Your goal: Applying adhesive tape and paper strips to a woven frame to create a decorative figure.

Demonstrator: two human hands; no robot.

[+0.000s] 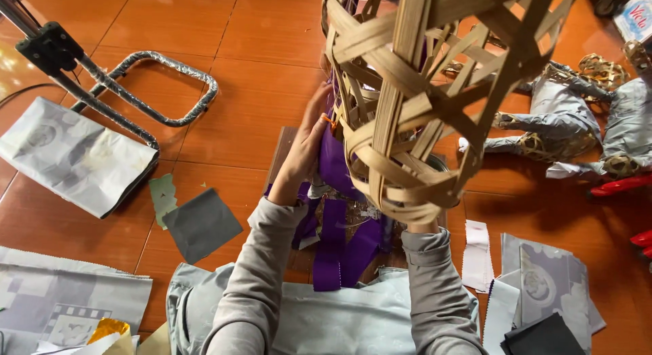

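A tall woven bamboo-strip frame point(414, 104) rises toward the camera and fills the upper middle. Purple cloth point(336, 165) covers its lower part, and purple strips point(331, 250) hang down over my lap. My left hand point(303, 148) presses flat against the purple cloth on the frame's left side, fingers pointing up. My right hand point(422, 226) is almost wholly hidden behind the frame's bottom rim; only the wrist and grey sleeve show, and it seems to hold the frame from below.
Grey patterned fabric pieces lie at the left point(71, 155) and right point(550, 280). Small grey scraps point(200, 222) lie on the orange tiled floor point(258, 77). A metal stand point(136, 83) is upper left. Fabric-wrapped bamboo figures point(564, 117) lie upper right, near red parts point(621, 185).
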